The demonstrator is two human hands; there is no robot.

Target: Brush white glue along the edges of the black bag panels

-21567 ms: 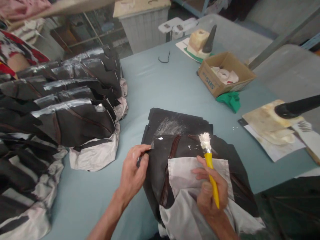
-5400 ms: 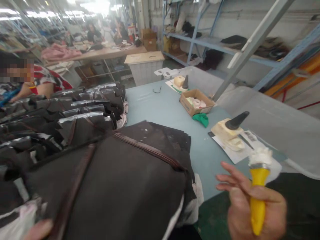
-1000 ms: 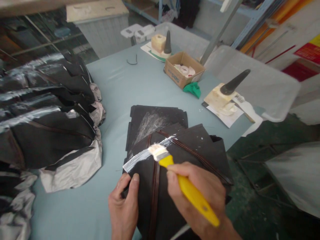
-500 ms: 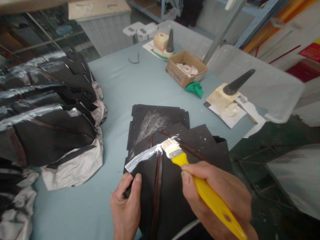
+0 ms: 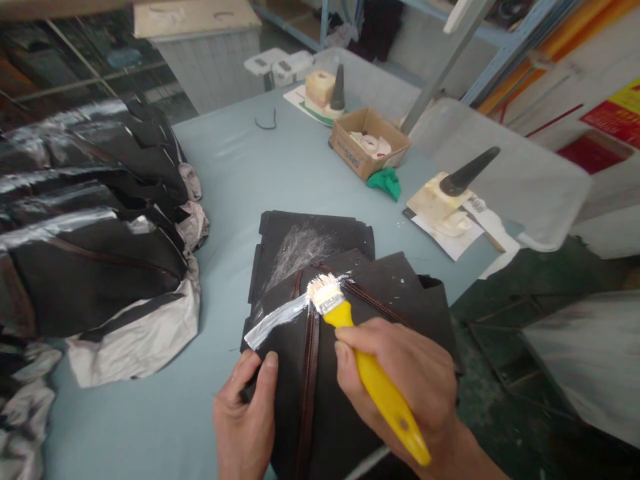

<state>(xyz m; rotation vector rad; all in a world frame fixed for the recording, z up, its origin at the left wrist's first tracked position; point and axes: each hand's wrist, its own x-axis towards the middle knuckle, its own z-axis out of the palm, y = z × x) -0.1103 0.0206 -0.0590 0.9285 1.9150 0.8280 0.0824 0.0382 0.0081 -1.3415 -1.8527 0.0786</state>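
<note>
My right hand (image 5: pixel 400 380) is closed round the yellow handle of a brush (image 5: pixel 387 393). The brush's white-coated bristles touch the upper edge of a black piece (image 5: pixel 285 393) with brown stitched strips. A white wet band (image 5: pixel 277 321) runs along that edge, left of the bristles. My left hand (image 5: pixel 247 407) pinches the piece's left corner between thumb and fingers, below the band's left end. Beneath and beyond it lies a flat black sheet (image 5: pixel 320 233) with a whitish scuffed patch. At the left are stacked black pieces (image 5: pixel 100 267) with white-smeared edges and grey fabric.
On the blue-grey table (image 5: pixel 230 167), a cardboard box (image 5: pixel 367 143) holds white rolls, with a green cloth (image 5: pixel 385 183) beside it. A cream block with a black cone (image 5: pixel 470 172) stands at the right. Clear plastic bins (image 5: pixel 540 180) line the far side.
The brush and my right hand have moved left along the edge, so the bristles now sit over the stitched strip's top. My left hand keeps its hold on the corner.
</note>
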